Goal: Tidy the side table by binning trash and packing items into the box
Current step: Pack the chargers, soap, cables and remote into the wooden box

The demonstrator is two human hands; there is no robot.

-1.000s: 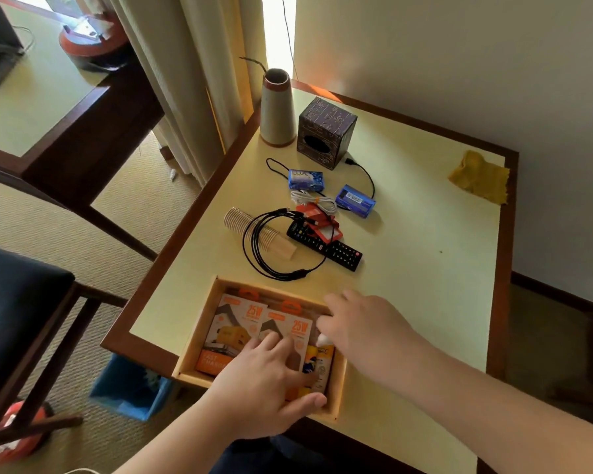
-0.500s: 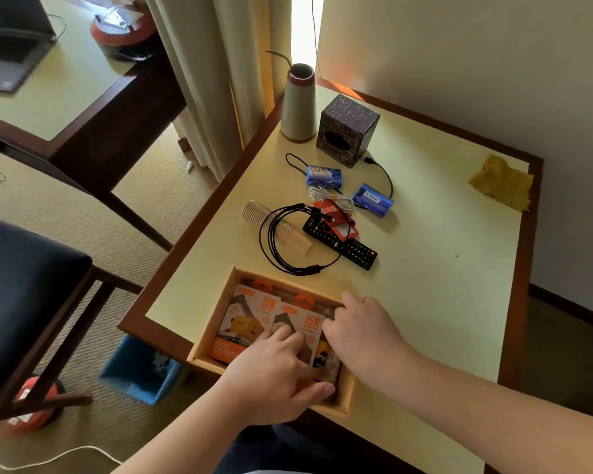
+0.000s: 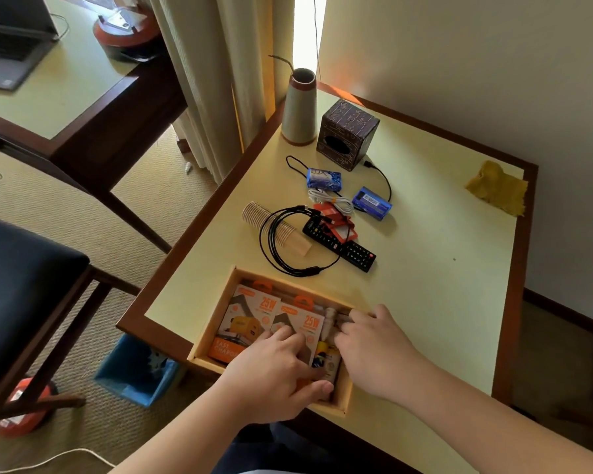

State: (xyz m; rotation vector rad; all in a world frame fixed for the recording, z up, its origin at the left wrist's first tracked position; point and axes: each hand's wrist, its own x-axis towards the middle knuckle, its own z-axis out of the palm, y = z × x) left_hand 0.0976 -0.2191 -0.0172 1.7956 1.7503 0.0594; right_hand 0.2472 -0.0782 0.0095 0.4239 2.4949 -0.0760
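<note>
both hands point(image 3: 322, 360) over charger packs point(image 3: 254, 319) inside box point(image 3: 204, 331)

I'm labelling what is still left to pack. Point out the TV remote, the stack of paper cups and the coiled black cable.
TV remote point(image 3: 355, 249): head view, on its lower button half.
Stack of paper cups point(image 3: 254, 213): head view, on the ribbed rims.
Coiled black cable point(image 3: 271, 254): head view, on the loop's left side.
</note>
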